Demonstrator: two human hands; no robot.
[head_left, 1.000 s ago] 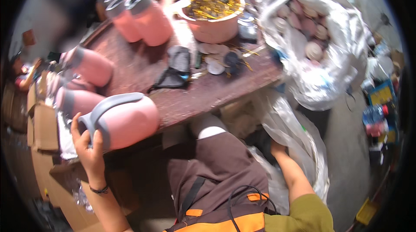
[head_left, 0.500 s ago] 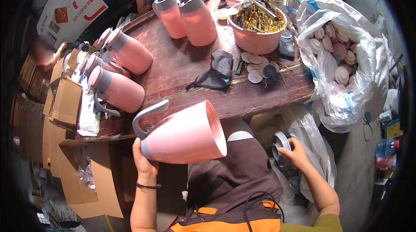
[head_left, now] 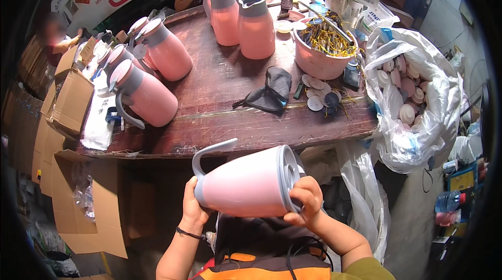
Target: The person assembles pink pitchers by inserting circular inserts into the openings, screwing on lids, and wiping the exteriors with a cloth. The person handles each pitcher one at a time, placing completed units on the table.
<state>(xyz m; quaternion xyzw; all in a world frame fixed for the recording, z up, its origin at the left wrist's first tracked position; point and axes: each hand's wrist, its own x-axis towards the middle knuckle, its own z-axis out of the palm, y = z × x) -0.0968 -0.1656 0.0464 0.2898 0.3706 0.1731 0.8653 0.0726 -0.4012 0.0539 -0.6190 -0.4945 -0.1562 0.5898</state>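
A pink jug [head_left: 241,185] lies on its side in the air above my lap, its curved grey handle [head_left: 201,157] pointing up. My left hand [head_left: 194,205] is closed round the grey collar end. At the wide bottom end, my right hand [head_left: 306,201] grips the rim of a round grey base [head_left: 288,171], which sits against the jug's opening. Whether the base is fully seated cannot be told. My right fingertips partly hide its lower edge.
Lidded pink jugs [head_left: 149,97] stand at the table's left, open-topped ones [head_left: 257,34] at the back. A dark cloth [head_left: 272,90], loose discs [head_left: 315,103] and a pink tub [head_left: 321,63] lie further right. A plastic bag of lids [head_left: 444,138] and a cardboard box [head_left: 107,212] flank the table [head_left: 219,123]. Two other people are beyond it.
My right hand has brought the grey base from the right up to the jug's open bottom, now covered by it. The jug has shifted slightly right and down.
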